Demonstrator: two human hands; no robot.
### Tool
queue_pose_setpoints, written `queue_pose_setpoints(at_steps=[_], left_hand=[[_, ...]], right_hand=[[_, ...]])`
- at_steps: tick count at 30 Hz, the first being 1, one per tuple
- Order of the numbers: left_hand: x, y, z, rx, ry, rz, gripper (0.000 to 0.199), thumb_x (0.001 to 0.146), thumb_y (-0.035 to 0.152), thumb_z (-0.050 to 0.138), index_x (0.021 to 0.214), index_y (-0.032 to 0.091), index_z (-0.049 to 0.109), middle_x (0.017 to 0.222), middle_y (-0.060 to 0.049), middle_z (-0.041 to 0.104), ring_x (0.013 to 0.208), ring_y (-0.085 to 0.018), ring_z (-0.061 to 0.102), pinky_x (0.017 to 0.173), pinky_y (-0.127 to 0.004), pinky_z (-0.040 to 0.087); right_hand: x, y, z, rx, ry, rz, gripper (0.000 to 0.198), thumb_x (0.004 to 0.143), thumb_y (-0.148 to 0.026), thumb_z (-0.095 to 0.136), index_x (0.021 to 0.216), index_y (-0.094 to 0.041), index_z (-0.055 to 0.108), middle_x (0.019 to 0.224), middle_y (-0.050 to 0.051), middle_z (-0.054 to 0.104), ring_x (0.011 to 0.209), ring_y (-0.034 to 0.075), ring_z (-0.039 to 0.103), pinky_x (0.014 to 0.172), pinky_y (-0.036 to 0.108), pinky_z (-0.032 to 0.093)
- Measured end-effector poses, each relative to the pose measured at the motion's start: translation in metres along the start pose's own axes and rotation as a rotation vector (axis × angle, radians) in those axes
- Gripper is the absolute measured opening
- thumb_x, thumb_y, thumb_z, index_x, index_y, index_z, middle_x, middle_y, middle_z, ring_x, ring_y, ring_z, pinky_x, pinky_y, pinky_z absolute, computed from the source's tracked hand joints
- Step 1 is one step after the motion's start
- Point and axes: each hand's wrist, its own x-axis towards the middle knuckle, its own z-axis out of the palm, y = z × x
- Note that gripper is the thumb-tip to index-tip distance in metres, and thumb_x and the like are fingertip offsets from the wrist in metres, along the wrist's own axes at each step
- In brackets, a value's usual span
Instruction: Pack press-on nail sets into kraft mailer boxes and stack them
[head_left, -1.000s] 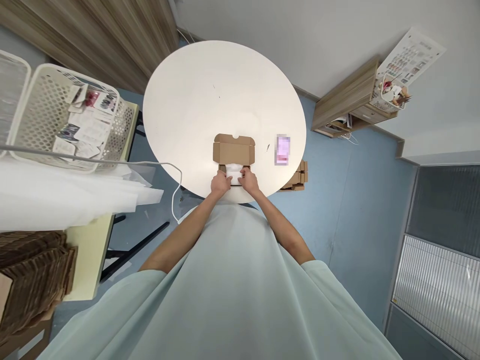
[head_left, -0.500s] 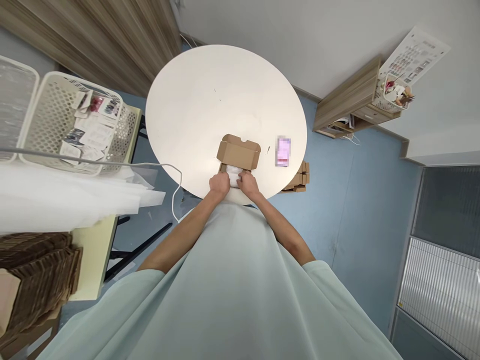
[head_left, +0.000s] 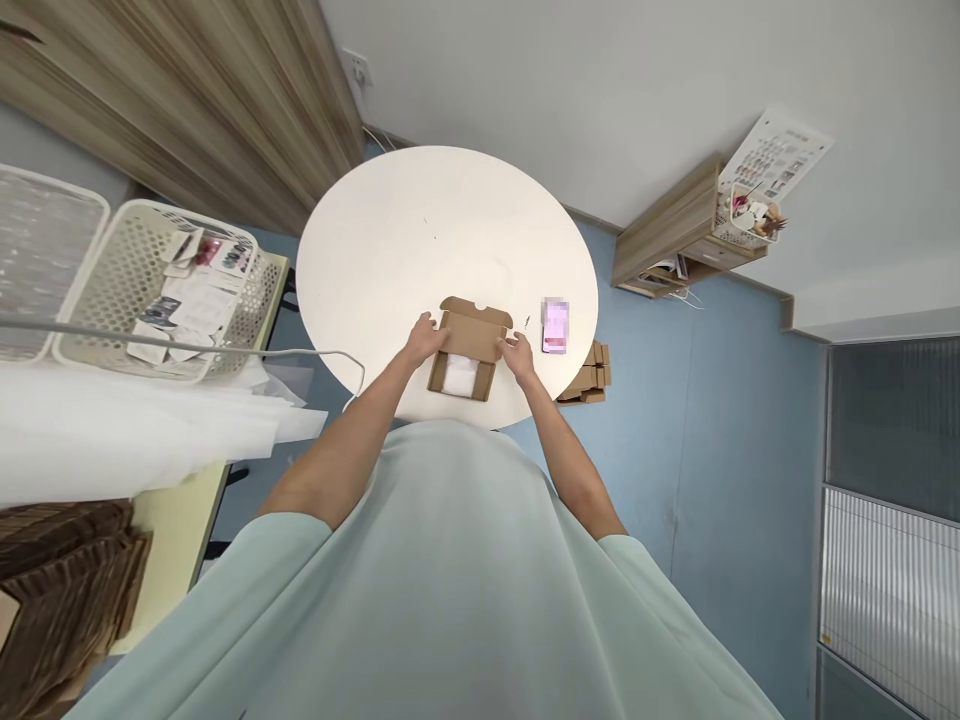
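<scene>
A brown cardboard box [head_left: 486, 387] sits near the front edge of the round white table, its lid [head_left: 474, 332] raised and tilted back. Inside lies a white wrapped bundle [head_left: 460, 376], the contents of which are hidden. At the lid's left edge, my left hand [head_left: 425, 341] has its thumb on the cardboard and its other fingers beside it. On the opposite edge my right hand [head_left: 518, 356] pinches the lid's side with thumb and fingers. A phone [head_left: 555, 327] with a blurred pink screen lies to the right of the box.
The round table [head_left: 360, 240] extends away from me. To the left, a side table [head_left: 176, 525] bears a white basket [head_left: 105, 290] of cards, white sheets [head_left: 150, 430] and stacked flat cardboard [head_left: 67, 590]. A grey cable [head_left: 300, 352] crosses there. More cardboard boxes [head_left: 591, 378] are beyond the table's right edge.
Both hands have moved from the box's front and the white bundle out to the lid's sides. The bundle and box front are now uncovered. My view has shifted slightly.
</scene>
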Motion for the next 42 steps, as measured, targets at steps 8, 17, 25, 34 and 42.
queue_pose_setpoints(at_steps=[8,17,25,34,42], left_hand=[[-0.014,0.022,-0.014,-0.088,-0.048,0.044,0.090,0.089,0.021,0.073,0.171,0.011,0.035,0.171,-0.025,0.049,0.145,-0.035,0.062,0.118,-0.046,0.055],[-0.030,0.018,-0.015,-0.104,0.006,0.154,0.096,0.085,0.014,0.075,0.172,0.014,0.033,0.172,-0.023,0.048,0.150,-0.033,0.059,0.124,-0.046,0.050],[-0.066,-0.026,0.003,0.089,0.035,0.244,0.093,0.082,0.016,0.074,0.169,0.014,0.041,0.170,-0.022,0.050,0.151,-0.036,0.058,0.128,-0.048,0.046],[-0.110,-0.061,0.008,0.234,0.086,0.398,0.082,0.095,0.026,0.061,0.172,0.018,0.037,0.178,-0.018,0.040,0.168,-0.034,0.034,0.138,-0.054,0.029],[-0.121,-0.052,-0.002,0.346,0.015,0.356,0.057,0.102,0.026,0.044,0.157,0.025,0.059,0.156,-0.012,0.066,0.146,-0.035,0.060,0.124,-0.050,0.046]], right_hand=[[0.003,-0.024,-0.005,0.042,-0.036,-0.103,0.076,0.097,-0.035,0.073,0.164,-0.016,0.044,0.159,0.021,0.063,0.132,0.025,0.073,0.109,0.035,0.060],[-0.010,-0.036,-0.007,-0.056,-0.032,-0.276,0.067,0.099,-0.028,0.065,0.164,-0.021,0.047,0.159,0.017,0.063,0.121,0.024,0.076,0.112,0.040,0.058],[-0.057,0.006,-0.004,-0.274,-0.080,-0.401,0.072,0.094,-0.018,0.060,0.165,-0.020,0.048,0.159,0.017,0.060,0.141,0.028,0.064,0.120,0.045,0.054],[-0.092,0.041,-0.001,-0.377,-0.046,-0.412,0.069,0.103,-0.027,0.059,0.169,-0.018,0.042,0.169,0.019,0.051,0.160,0.030,0.049,0.130,0.048,0.045],[-0.100,0.042,0.000,-0.504,-0.055,-0.274,0.044,0.109,-0.026,0.051,0.153,-0.023,0.057,0.136,0.014,0.077,0.128,0.032,0.074,0.108,0.044,0.056]])
